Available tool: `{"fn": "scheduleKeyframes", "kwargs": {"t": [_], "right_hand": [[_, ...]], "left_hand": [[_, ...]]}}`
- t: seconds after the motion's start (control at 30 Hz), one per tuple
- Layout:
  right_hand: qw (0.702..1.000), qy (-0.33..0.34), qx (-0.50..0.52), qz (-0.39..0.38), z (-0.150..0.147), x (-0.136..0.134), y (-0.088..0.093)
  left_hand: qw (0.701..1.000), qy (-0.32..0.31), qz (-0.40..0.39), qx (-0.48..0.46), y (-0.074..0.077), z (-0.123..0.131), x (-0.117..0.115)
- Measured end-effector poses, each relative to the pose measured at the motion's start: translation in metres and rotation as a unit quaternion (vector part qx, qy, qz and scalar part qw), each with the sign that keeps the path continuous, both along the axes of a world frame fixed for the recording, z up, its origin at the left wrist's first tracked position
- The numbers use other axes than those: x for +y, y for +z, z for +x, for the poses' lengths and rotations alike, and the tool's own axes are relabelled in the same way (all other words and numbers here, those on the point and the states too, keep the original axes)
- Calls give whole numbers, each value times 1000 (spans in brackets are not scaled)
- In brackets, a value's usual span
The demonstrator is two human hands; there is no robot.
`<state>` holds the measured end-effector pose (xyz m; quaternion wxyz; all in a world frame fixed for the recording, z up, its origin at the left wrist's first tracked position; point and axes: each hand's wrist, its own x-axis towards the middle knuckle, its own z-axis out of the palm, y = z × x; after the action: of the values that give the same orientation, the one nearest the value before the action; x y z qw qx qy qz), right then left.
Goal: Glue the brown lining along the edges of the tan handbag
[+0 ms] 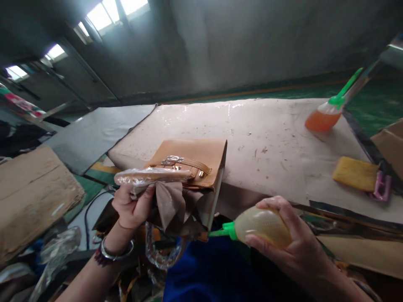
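A tan leather handbag with metal buckles rests on the table's near edge, its brown lining pulled out toward me. My left hand is closed on a plastic-wrapped tan part of the bag, pinching it at the bag's left side. In my right hand is a squeeze bottle of pale yellowish liquid, gripped round its body and tilted sideways. Its green nozzle points left, with the tip at the bag's lower corner. Whether the tip touches the bag I cannot tell. A plastic-wrapped handle hangs below the lining.
On the paper-covered table stands a second squeeze bottle with orange liquid. A yellow sponge block and a pink plastic piece lie at the right. Cardboard sits at the left, near loose clear plastic.
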<state>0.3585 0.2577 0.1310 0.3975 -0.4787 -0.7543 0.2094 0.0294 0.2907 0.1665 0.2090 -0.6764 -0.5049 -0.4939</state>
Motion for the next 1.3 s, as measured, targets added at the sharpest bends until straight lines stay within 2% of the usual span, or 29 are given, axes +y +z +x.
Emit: {"fn": "scheduleKeyframes", "kwargs": {"t": [0.1, 0.3, 0.5, 0.6, 0.7, 0.8, 0.93, 1.03, 1.13, 1.3], "right_hand": [[1000, -27, 2, 12, -1, -1, 1], [998, -5, 3, 56, -6, 5, 4], [983, -104, -24, 149, -5, 32, 0], [976, -139, -30, 166, -5, 48, -2], [973, -155, -25, 169, -5, 53, -3], [982, -120, -20, 145, -6, 39, -5], [998, -51, 24, 14, -9, 7, -7], [996, -45, 51, -56, -10, -7, -6], [996, -53, 46, -55, -10, -8, -3], [1000, -15, 23, 10, -9, -5, 3]], "left_hand": [[1000, -3, 15, -13, -2, -2, 1], [1000, -7, 21, 5, 0, -4, 3], [1000, -9, 21, 19, 2, 0, 2], [999, -7, 30, 26, 6, 3, 2], [999, -3, 29, 24, 10, 6, 2], [1000, 2, 18, 10, 9, 6, 2], [1000, -2, -3, -8, 0, 0, 4], [1000, -2, -13, -21, -6, -5, 4], [999, -5, -16, -28, -7, -7, 3], [1000, -7, -26, -13, 0, -5, -1]]}}
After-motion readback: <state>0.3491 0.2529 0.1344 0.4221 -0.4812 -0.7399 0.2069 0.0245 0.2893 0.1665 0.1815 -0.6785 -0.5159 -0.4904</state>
